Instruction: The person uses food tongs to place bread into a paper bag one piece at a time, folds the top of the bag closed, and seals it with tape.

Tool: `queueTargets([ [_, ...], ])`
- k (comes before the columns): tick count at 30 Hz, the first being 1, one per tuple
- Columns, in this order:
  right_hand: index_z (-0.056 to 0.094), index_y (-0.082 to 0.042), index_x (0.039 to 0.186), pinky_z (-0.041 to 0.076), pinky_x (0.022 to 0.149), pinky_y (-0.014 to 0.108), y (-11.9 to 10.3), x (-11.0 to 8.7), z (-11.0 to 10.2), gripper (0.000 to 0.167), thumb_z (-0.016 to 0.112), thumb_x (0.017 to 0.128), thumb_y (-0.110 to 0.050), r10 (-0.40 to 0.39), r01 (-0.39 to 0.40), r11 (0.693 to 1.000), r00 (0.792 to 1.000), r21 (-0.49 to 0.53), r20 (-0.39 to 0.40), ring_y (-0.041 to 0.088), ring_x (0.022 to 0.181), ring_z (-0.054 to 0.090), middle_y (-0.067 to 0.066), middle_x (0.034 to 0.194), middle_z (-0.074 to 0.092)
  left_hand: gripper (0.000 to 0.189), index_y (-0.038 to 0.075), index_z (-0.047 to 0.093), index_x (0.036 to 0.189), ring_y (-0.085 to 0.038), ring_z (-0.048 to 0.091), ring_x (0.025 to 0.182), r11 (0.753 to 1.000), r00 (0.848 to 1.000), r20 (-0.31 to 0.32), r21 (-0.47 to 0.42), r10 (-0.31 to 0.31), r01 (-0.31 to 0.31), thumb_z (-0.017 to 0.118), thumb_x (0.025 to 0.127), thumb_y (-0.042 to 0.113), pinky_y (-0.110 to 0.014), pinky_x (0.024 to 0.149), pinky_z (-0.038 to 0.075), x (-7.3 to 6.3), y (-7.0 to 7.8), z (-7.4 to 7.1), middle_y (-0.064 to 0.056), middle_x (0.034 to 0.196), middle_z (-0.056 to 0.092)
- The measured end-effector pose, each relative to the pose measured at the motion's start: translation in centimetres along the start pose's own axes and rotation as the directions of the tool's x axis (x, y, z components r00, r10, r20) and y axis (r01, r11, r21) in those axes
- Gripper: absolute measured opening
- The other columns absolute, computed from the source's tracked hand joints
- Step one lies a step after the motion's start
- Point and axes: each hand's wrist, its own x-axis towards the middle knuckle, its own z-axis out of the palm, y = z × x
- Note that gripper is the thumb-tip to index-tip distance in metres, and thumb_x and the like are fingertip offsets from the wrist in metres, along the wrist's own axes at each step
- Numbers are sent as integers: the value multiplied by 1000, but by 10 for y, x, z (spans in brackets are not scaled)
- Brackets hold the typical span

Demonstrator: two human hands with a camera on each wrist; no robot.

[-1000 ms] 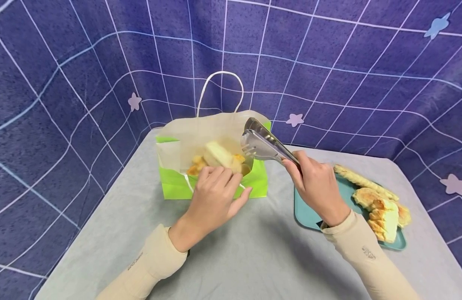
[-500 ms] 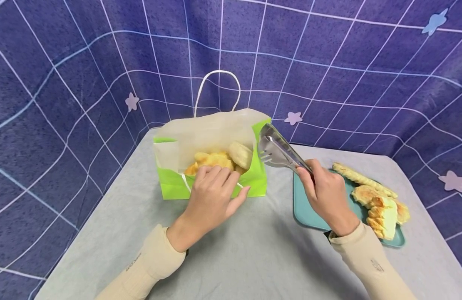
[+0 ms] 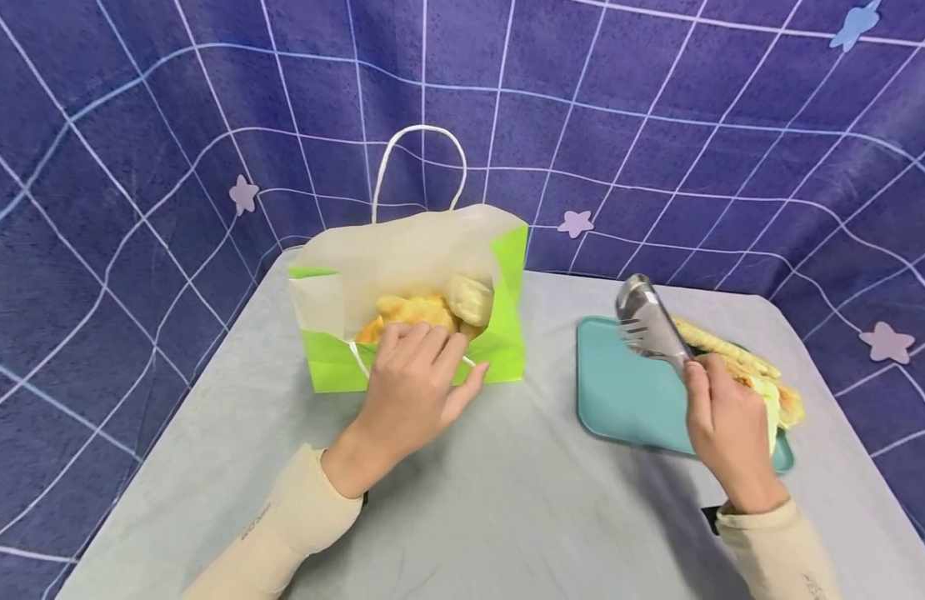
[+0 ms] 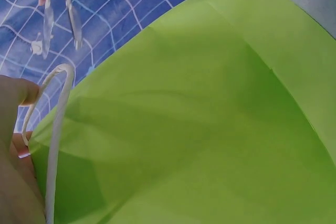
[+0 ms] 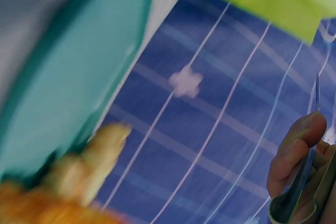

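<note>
Blue cloth point(image 3: 552, 50) ruled with pale grid lines hangs behind a grey surface point(image 3: 507, 500), a few stars point(image 3: 577, 223) showing on it. Toward the back, a green bag point(image 3: 507, 358) stands upright, its mouth gaping toward the person, pale inside, with one white handle point(image 3: 423, 128) arched up at the rear. Golden bread point(image 3: 417, 310) lies in the bag, and a paler roll point(image 3: 470, 300) leans beside it on the right.

The person's left hand point(image 3: 412, 383) holds the bag's front rim, fingers curled over that edge, thumb stretched out to the side.

Out to the right, the right hand point(image 3: 732, 429) grips metal tongs point(image 3: 652, 323), fingers wrapped round them; I see their two ends standing apart from the left wrist view. They hang above a teal tray point(image 3: 620, 392), which sits on the surface to the right of the bag, apart from it. At the tray's right end, partly hidden by the right hand, lie a long breadstick point(image 3: 740, 357) and more pastries point(image 3: 789, 408). Cream sleeves point(image 3: 305, 508) cover both arms.
</note>
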Motion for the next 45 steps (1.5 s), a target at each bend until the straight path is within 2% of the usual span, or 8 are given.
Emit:
queueTargets([
  [5,57,-1,91,31,51,60,30,-15,-20,27,45,103,-24,164,-165,983,986,-76,-15,46,51,50,16,59,48,28,6,59,82,-28,54,69,1000,999,-32,-2,-9,9,61,91,32,-43,71,39,1,-4,-2,-6,72,52],
  [11,57,1,95,30,50,59,56,-27,-37,33,42,104,-27,323,-314,934,946,-170,30,53,53,49,23,58,50,31,4,55,78,-29,53,67,999,998,-61,20,-27,28,59,93,32,-44,70,38,-2,-10,-6,-8,69,50],
  [22,59,1,107,36,61,63,91,-56,-60,51,38,104,-45,572,-510,806,803,-302,170,66,87,54,39,97,61,34,1,57,80,-30,50,63,998,994,-92,14,-55,56,57,94,32,-45,69,37,-5,-12,-11,-9,68,49],
  [26,58,2,110,36,65,65,96,-70,-66,54,36,104,-47,626,-556,761,764,-335,153,67,91,53,40,103,59,34,1,57,80,-30,50,64,999,995,-82,-3,-48,48,57,94,33,-46,69,36,-5,-9,-7,-9,68,49],
  [33,56,2,105,34,61,64,98,-84,-74,53,40,103,-48,651,-587,726,754,-358,83,67,85,52,43,97,58,35,2,57,80,-30,50,64,998,997,-68,-30,-48,46,56,95,33,-46,70,36,-3,-2,0,-9,68,49],
  [38,56,4,109,34,59,64,98,-93,-84,57,41,101,-51,692,-629,676,720,-384,39,68,83,51,46,94,57,35,2,57,80,-30,49,64,998,997,-63,-47,-39,36,56,95,33,-46,70,36,0,3,5,-9,68,49],
  [42,56,4,109,34,54,60,99,-100,-92,62,40,101,-55,725,-636,644,685,-425,73,65,76,53,45,88,56,35,2,57,81,-30,49,64,998,997,-67,-62,-31,27,56,95,33,-46,70,36,4,6,9,-9,68,49],
  [45,57,4,105,35,47,55,98,-104,-96,64,38,100,-57,725,-606,651,675,-457,138,59,68,55,41,80,57,34,2,57,81,-30,49,64,997,997,-71,-71,-24,19,56,95,33,-46,70,35,6,8,12,-9,68,49],
])
